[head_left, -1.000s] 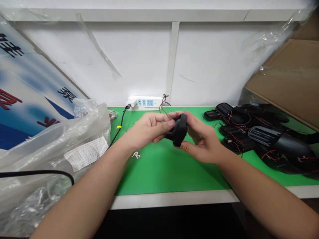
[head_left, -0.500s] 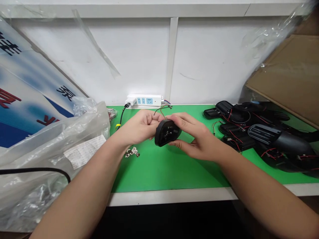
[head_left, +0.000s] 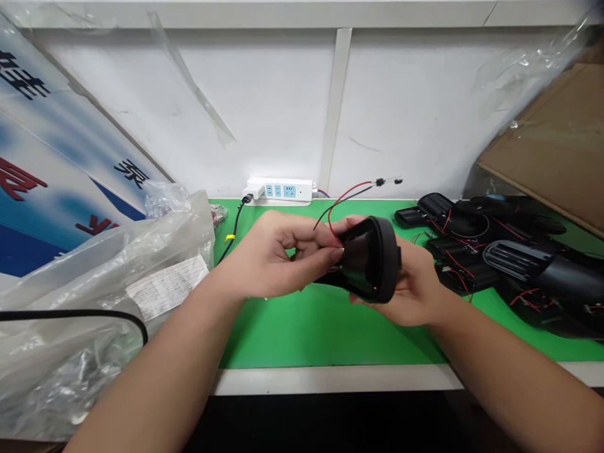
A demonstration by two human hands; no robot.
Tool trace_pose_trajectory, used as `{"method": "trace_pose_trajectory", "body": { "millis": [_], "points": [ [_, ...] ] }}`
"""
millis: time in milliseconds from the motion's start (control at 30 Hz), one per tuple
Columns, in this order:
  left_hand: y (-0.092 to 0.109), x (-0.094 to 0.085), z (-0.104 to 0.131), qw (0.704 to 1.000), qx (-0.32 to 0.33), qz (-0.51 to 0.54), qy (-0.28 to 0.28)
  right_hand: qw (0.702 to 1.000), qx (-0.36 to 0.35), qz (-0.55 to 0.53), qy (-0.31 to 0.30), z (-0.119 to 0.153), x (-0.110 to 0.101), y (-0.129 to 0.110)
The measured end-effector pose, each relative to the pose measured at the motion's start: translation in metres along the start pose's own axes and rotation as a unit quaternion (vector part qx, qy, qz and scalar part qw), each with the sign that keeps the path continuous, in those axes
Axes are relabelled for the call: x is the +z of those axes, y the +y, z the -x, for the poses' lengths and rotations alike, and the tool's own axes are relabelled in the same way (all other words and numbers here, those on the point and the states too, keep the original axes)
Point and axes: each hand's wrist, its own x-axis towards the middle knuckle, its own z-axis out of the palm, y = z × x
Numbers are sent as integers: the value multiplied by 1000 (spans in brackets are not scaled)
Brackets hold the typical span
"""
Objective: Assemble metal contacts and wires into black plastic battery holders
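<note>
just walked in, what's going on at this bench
A person is holding a black housing above a green work surface. The right hand grips it from behind, while the left hand has its thumb and fingertips closed by its opening; exactly what they pinch is hard to tell. A red wire rises from beside those fingertips. More black parts with red wires lie to the right.

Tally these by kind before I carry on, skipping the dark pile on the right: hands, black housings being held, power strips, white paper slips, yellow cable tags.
Hands: 2 (left hand, right hand)
Held black housing: 1
Power strip: 1
White paper slip: 1
Yellow cable tag: 1
Total: 6
</note>
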Motion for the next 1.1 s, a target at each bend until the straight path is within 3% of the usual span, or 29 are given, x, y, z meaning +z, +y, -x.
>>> {"method": "trace_pose_trajectory", "body": {
  "millis": [333, 500, 800, 1100],
  "points": [
    [0, 3, 6, 995, -91, 43, -15, 999, 48, -4, -5, 0, 2, -11],
    [-2, 5, 6, 993, -102, 59, -12, 999, 45, 28, -1, 1, 0, -10],
    [0, -4, 1, 992, -110, 44, -49, 996, 14, -23, -80, -7, -11, -1],
    [-1, -5, 1, 989, -127, 52, -62, 994, 26, -26, -103, -6, -13, 0]
  ]
}}
